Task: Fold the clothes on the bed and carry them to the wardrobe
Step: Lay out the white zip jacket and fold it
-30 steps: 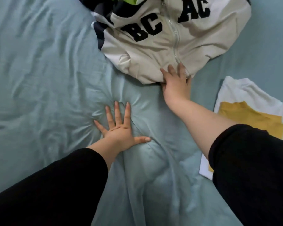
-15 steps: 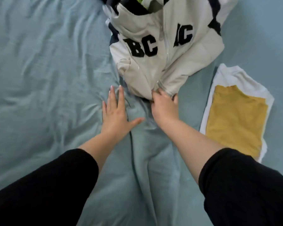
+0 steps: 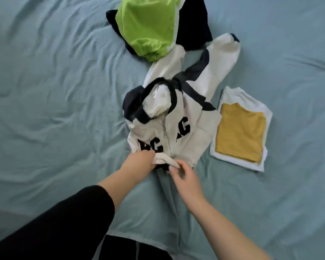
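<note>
both on jacket [image 3: 178, 136] hem | left grip [image 3: 140, 162] clutches | right grip [image 3: 188, 177] pinches

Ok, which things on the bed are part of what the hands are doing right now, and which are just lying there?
In hand: cream zip jacket, gripped at its hem by the left hand and right hand.
Lying by: green and navy pile, unfolded; yellow top folded on the folded white top; bed sheet.

The zip jacket [image 3: 178, 132] lies in the middle of the bed [image 3: 54, 109]. Just right of it sits a folded stack [image 3: 240, 132]; behind it, a loose heap [image 3: 148, 30].
</note>
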The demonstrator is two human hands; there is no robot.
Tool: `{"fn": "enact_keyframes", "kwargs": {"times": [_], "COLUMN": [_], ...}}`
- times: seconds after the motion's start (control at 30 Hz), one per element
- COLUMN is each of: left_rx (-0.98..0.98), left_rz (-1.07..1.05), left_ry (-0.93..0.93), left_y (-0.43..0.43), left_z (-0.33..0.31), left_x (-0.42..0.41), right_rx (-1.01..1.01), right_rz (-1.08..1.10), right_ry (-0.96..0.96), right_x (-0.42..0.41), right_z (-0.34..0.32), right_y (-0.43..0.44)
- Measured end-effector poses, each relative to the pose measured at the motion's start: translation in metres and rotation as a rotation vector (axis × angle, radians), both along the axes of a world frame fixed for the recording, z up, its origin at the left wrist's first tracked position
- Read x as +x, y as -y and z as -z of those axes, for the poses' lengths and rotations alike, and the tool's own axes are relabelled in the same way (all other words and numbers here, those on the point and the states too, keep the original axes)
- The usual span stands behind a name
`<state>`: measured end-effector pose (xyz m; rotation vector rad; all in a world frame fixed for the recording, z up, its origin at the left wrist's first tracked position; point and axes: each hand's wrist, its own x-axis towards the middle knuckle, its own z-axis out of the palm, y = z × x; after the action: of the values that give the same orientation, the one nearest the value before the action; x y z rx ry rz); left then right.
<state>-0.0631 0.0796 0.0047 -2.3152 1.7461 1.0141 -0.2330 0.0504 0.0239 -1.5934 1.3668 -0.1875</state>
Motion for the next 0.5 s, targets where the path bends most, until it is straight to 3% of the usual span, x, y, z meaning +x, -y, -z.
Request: {"fn": "enact_keyframes", "kwargs": {"times": [0.07, 0.1, 0.2, 0.27, 0.33, 0.5], "left_rx": [-0.026, -0.038, -0.058, -0.039, -0.019, 0.02], "left_rz": [-0.152, -0.21, -0.32, -0.297, -0.264, -0.302], "left_ry": [-0.113, -0.148, -0.274, -0.313, -0.343, -0.42], "left_y": [-0.017, -0.025, -0.042, -0.052, -0.061, -0.081], "left_z": [-0.016, -0.026, -0.059, -0.079, -0.096, -0.119], "left_x": [-0.022, -0.033, -0.067, -0.09, -0.108, -0.124], "right_rx": [-0.085, -0.009, 0.617, 0.89, 0.94, 0.772], "right_rz": [0.326, 0.473, 0.832, 0.957, 0.975, 0.932], "right_ry": [0.039, 0.041, 0.23, 0.423, 0.5, 0.444], "right_x": [-0.019, -0.027, -0.042, -0.049, -0.057, -0.076], "right_z": [-0.019, -0.029, -0.055, -0.067, -0.077, -0.087], "right_y": [-0.015, -0.02, -0.026, -0.019, -0.012, -0.023]}}
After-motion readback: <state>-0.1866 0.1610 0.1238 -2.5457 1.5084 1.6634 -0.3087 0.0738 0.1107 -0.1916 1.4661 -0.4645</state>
